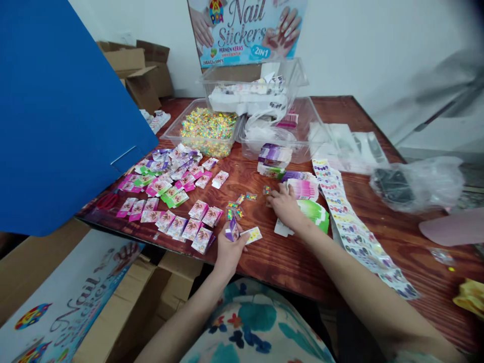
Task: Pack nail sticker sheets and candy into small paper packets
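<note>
My left hand [230,252] is closed around a small purple box [232,231] standing upright in its fingers. A white sticker strip with yellow designs [254,235] sticks out from the same hand past the thumb. My right hand [285,205] is over the flat cartons, its fingers apart and stretched forward. A small candy packet [266,190] lies right by its fingertips; whether they touch is unclear. More candy packets [235,210] lie between the hands. Pink flat cartons [302,189] and green flat cartons [315,216] are stacked beside the right hand.
Filled small boxes [181,224] cover the left of the table. Behind stand a plastic tub of candy packets [206,138] and a tub of sticker sheets [249,80]. A long sticker sheet [351,222] runs down the right. Red scissors [107,200] lie near the blue panel [68,116].
</note>
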